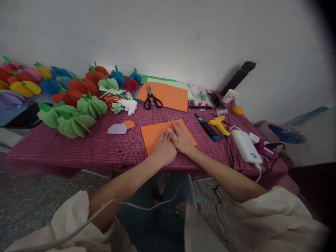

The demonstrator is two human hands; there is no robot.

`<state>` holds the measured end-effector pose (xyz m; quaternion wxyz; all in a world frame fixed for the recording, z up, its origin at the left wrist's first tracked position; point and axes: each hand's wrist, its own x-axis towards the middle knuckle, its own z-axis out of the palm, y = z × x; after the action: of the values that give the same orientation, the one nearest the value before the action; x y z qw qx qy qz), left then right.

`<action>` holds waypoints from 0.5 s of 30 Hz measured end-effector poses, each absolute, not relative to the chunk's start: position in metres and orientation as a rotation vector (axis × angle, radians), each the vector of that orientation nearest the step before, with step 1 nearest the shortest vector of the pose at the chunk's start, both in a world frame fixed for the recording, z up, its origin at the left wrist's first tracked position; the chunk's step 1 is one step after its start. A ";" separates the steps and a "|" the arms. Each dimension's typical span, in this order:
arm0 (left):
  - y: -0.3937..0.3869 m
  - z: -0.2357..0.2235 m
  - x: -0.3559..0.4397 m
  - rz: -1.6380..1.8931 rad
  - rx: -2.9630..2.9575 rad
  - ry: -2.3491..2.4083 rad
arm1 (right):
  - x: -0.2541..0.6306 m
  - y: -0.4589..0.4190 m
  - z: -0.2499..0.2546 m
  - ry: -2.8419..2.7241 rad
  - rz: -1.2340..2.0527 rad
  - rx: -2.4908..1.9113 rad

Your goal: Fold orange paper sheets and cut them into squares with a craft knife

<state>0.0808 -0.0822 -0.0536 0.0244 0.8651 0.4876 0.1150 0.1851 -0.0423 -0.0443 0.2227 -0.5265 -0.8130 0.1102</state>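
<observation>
An orange sheet of paper (153,134) lies on the checked tablecloth in front of me. My left hand (165,148) rests palm down on its lower part, with the fingers laid along the paper. Beside it, my right hand (181,138) lies flat on the sheet, fingers stretched forward. The two hands touch at the thumbs, and neither grips anything. To the left are a purple half-round paper piece (117,128) and a small orange paper piece (129,124). Black-handled scissors (151,98) lie behind, on a stack of coloured sheets (173,96).
Several paper pumpkins (76,122) crowd the left side, near a heap of paper scraps (117,99). On the right are a dark blue cutter (208,127), a yellow glue gun (219,125), a white power bank (245,145) with cables, and a paper cup (230,96).
</observation>
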 end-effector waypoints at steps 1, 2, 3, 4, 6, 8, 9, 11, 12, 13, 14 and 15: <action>-0.082 -0.058 0.080 0.356 2.680 1.503 | 0.186 -0.043 -0.048 -2.265 0.330 -1.468; -0.083 -0.061 0.078 0.359 2.683 1.505 | 0.186 -0.043 -0.051 -2.290 0.345 -1.482; -0.084 -0.063 0.077 0.360 2.686 1.506 | 0.187 -0.043 -0.053 -2.315 0.351 -1.495; -0.085 -0.064 0.076 0.362 2.686 1.513 | 0.187 -0.043 -0.054 -2.336 0.352 -1.507; -0.087 -0.062 0.075 0.368 2.672 1.549 | 0.189 -0.042 -0.053 -2.369 0.349 -1.523; -0.089 -0.059 0.075 0.372 2.646 1.597 | 0.193 -0.040 -0.052 -2.399 0.323 -1.532; -0.090 -0.057 0.074 0.368 2.630 1.618 | 0.197 -0.038 -0.053 -2.409 0.300 -1.544; -0.092 -0.054 0.071 0.349 2.600 1.640 | 0.206 -0.035 -0.055 -2.424 0.237 -1.587; -0.094 -0.053 0.068 0.337 2.591 1.642 | 0.212 -0.032 -0.056 -2.427 0.196 -1.617; -0.096 -0.052 0.065 0.328 2.586 1.645 | 0.218 -0.030 -0.058 -2.427 0.154 -1.652; -0.098 -0.051 0.060 0.321 2.581 1.653 | 0.223 -0.028 -0.059 -2.426 0.111 -1.686; -0.101 -0.050 0.055 0.314 2.575 1.666 | 0.227 -0.026 -0.060 -2.421 0.070 -1.717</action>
<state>0.0548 -0.1011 -0.0503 0.0292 0.8348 0.5402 0.1020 0.2271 -0.0264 -0.0604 0.0862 -0.5761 -0.8125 0.0236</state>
